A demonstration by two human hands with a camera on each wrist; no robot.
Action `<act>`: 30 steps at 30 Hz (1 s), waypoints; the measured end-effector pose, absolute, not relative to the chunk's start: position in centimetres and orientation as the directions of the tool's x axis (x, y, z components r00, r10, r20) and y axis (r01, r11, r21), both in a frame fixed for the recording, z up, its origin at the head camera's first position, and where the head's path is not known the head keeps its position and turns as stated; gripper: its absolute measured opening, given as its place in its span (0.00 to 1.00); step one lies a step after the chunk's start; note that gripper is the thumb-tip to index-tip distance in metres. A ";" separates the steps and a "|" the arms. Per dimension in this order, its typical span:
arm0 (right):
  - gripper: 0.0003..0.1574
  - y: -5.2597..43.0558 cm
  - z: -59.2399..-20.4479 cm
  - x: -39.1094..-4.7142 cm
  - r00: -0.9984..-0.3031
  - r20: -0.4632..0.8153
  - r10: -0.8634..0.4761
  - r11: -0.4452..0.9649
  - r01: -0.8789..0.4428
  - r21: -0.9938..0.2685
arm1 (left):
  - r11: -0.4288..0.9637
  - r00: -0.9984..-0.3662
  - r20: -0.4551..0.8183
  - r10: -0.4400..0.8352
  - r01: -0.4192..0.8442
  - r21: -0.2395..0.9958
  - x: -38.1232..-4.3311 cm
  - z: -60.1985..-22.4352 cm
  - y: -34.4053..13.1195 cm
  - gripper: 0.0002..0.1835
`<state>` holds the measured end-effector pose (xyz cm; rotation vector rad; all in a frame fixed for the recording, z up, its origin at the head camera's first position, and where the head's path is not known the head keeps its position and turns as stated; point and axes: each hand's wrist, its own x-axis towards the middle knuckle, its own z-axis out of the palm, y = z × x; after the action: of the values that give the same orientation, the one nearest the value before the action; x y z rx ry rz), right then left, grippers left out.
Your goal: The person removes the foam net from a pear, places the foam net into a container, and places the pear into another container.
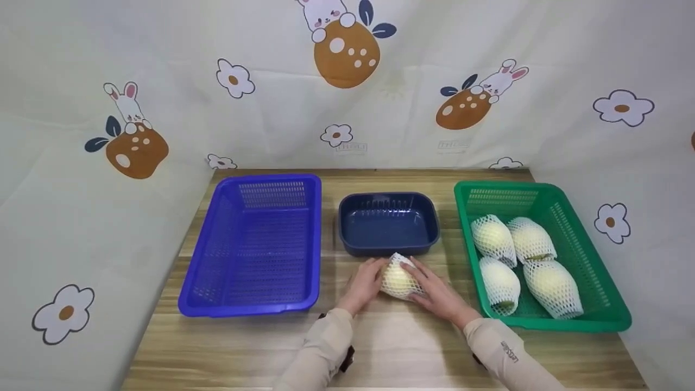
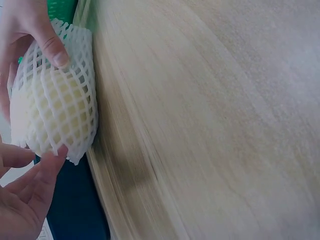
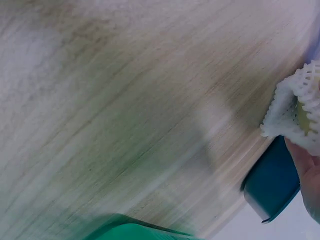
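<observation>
A pale yellow fruit point(image 1: 398, 279) in a white foam net sleeve is between my two hands, just in front of the navy basin. My left hand point(image 1: 365, 283) pinches one end of the net; in the left wrist view its fingertips point(image 2: 59, 152) are on the mesh edge. On the other end, my right hand point(image 1: 437, 293) grips the wrapped fruit, its thumb point(image 2: 59, 57) lying over the net. The right wrist view catches the loose open end of the foam net point(image 3: 280, 112) at its right edge, with most of the fruit out of frame.
The navy basin point(image 1: 388, 251) stands at the middle of the wooden table point(image 1: 380, 353). A blue slotted basket point(image 1: 250, 310) is on the left. At right, a green basket point(image 1: 602, 304) holds several net-wrapped fruits point(image 1: 553, 288). Patterned cloth point(image 1: 271, 119) hangs behind and at both sides.
</observation>
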<state>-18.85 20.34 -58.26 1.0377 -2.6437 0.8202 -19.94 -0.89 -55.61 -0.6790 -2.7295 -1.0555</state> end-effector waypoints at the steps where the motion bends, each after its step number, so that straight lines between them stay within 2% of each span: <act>1: 0.43 20.4 -58.3 -18.9 -0.734 0.372 -0.568 0.601 -0.679 -0.422 | 0.649 -0.890 0.280 0.361 0.455 0.610 -20.0 -55.6 -0.9 0.15; 8: 0.40 20.7 -58.0 -19.0 -0.680 0.484 -0.551 0.541 -0.732 -0.414 | 0.627 -0.911 0.174 0.375 0.387 0.676 -20.1 -55.5 -1.4 0.20; 18: 0.27 20.7 -57.9 -18.9 -0.667 0.537 -0.517 0.543 -0.740 -0.397 | 0.638 -0.909 0.089 0.408 0.353 0.684 -19.6 -55.4 -1.2 0.32; 24: 0.33 20.5 -57.7 -18.9 -0.690 0.492 -0.531 0.564 -0.721 -0.403 | 0.639 -0.900 0.050 0.433 0.346 0.687 -19.8 -55.5 -0.4 0.40; 30: 0.35 20.5 -57.8 -18.9 -0.655 0.506 -0.561 0.546 -0.752 -0.370 | 0.664 -0.905 -0.036 0.424 0.283 0.692 -19.9 -55.7 0.1 0.44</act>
<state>-18.88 20.53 -57.79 1.0830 -2.4576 0.8180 -19.86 0.14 -55.67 -0.6537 -3.0410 -1.2090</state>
